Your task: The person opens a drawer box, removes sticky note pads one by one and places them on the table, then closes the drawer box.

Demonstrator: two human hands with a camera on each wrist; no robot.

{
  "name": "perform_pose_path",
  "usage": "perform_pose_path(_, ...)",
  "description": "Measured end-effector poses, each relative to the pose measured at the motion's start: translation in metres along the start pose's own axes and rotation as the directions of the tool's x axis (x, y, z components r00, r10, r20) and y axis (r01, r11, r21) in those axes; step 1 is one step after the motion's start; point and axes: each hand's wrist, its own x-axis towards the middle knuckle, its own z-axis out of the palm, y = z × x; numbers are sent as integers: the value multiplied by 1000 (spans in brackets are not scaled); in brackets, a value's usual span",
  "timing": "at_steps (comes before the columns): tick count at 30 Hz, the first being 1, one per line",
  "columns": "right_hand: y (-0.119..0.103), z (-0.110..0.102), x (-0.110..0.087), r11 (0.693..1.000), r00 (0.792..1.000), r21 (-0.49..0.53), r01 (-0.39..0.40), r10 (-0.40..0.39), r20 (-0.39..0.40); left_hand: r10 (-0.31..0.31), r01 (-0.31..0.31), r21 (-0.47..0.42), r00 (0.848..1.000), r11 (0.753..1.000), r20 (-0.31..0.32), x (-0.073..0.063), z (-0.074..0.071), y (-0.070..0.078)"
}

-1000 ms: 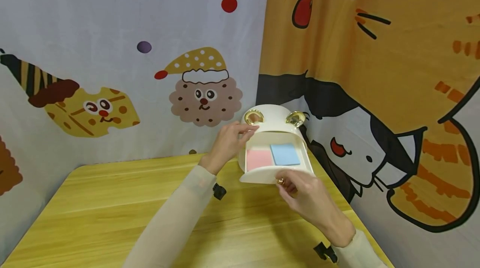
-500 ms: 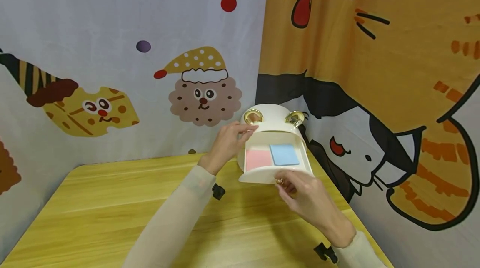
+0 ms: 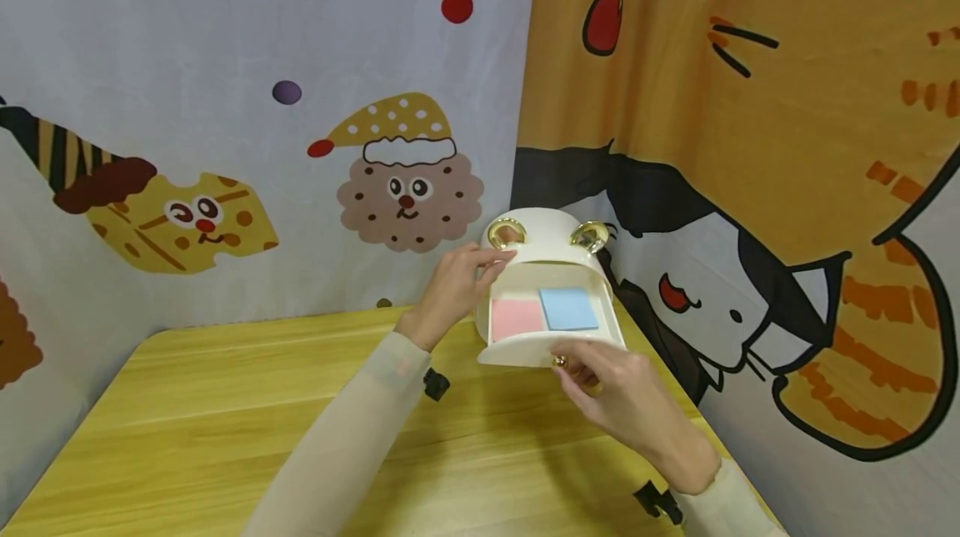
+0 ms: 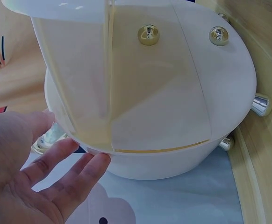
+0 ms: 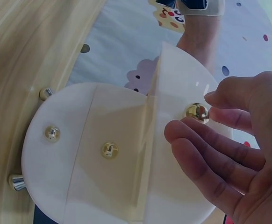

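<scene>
A white rounded storage box (image 3: 551, 228) with two gold ring-shaped eyes stands at the table's far right corner. Its top drawer (image 3: 517, 351) is pulled out towards me, showing a pink sticky-note pad (image 3: 516, 318) and a blue sticky-note pad (image 3: 570, 308). My left hand (image 3: 450, 291) rests on the box's upper left edge, fingers loosely extended; the left wrist view shows its fingertips touching the white side. My right hand (image 3: 618, 387) has thumb and fingertips about the drawer's gold knob (image 5: 196, 112), pinching it lightly. How firm that hold is cannot be seen.
Lower on the box front are further gold knobs (image 4: 148, 35), and small metal feet (image 4: 261, 104) stand under it. The wooden table (image 3: 262, 404) spreads to the left. Printed curtains (image 3: 405, 37) close in behind and at the right.
My right wrist has shifted slightly to the right while its fingertips stay at the knob. The left hand, drawer and pads look the same.
</scene>
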Motion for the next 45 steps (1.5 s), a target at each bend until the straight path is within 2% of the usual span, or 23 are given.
perform_pose_path(11,-1,-13,5,1000,1000,-24,1,-1,9,4,-4,2,1000,1000,7,0,-1,0)
perform_pose_path(20,-1,-28,16,993,1000,-114,8,-10,-14,-9,9,-17,1000,1000,14,0,-3,2)
perform_pose_path(33,11,-50,39,992,1000,-124,16,-19,-24,-7,8,-27,1000,1000,6,-2,-3,0)
perform_pose_path(45,35,-62,61,992,1000,-121,23,-23,3,0,0,-39,1000,999,-8,-2,-2,0)
